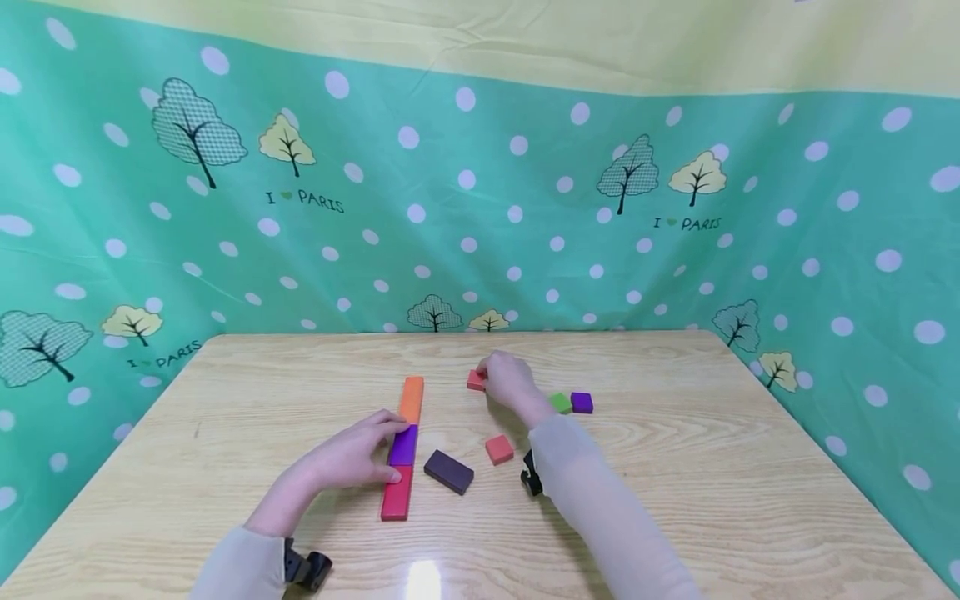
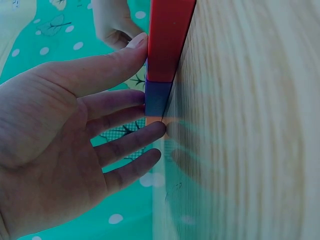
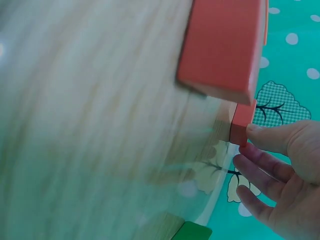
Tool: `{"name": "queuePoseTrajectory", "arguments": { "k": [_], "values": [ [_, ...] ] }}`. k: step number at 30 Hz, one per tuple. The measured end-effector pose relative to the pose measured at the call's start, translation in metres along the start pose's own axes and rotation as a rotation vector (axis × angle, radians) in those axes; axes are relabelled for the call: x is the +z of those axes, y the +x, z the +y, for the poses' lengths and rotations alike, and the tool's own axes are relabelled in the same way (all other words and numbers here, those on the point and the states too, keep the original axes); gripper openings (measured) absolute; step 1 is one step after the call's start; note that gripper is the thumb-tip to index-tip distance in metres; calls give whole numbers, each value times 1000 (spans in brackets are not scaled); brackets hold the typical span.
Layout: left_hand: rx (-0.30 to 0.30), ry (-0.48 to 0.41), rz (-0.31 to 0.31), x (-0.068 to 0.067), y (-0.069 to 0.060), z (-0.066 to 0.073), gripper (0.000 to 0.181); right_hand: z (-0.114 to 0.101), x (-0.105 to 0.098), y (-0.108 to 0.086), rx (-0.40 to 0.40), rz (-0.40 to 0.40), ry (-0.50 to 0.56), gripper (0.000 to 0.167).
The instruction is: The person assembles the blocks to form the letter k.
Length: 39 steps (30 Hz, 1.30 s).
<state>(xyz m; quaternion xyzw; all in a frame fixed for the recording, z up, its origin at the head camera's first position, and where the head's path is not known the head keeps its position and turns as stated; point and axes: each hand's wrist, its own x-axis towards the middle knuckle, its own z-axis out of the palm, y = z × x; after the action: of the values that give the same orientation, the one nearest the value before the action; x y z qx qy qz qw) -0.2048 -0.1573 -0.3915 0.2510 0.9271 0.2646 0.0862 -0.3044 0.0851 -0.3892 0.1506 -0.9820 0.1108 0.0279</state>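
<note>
An orange block, a purple block and a red block lie end to end in a line. My left hand rests against the line's left side, thumb by the red-purple joint and a fingertip on the purple block; the left wrist view shows that hand's fingers nearly straight beside the red block. Farther back, my right hand pinches a small red block at its right side. In the right wrist view, thumb and fingertip of this hand meet that block's end.
Between the arms lie a dark block and another red block. A green block, partly behind the right forearm, and a small purple block sit to the right. A patterned curtain stands behind the wooden table.
</note>
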Motion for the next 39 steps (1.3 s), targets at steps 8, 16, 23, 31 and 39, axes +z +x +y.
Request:
{"name": "queuePoseTrajectory", "arguments": {
  "k": [8,16,23,31,39],
  "values": [
    [-9,6,-2,2,0,-1,65,-5,3,4,31,-16,19,22],
    [5,2,-4,3,0,-2,64,-10,6,8,48,-35,35,23],
    [10,6,-4,3,1,-1,64,-16,3,12,62,-51,67,25],
    [12,8,-7,2,3,1,64,-22,2,17,51,-62,64,25],
    [0,6,-6,1,1,0,64,-28,7,26,28,-73,48,23]
  ]
}}
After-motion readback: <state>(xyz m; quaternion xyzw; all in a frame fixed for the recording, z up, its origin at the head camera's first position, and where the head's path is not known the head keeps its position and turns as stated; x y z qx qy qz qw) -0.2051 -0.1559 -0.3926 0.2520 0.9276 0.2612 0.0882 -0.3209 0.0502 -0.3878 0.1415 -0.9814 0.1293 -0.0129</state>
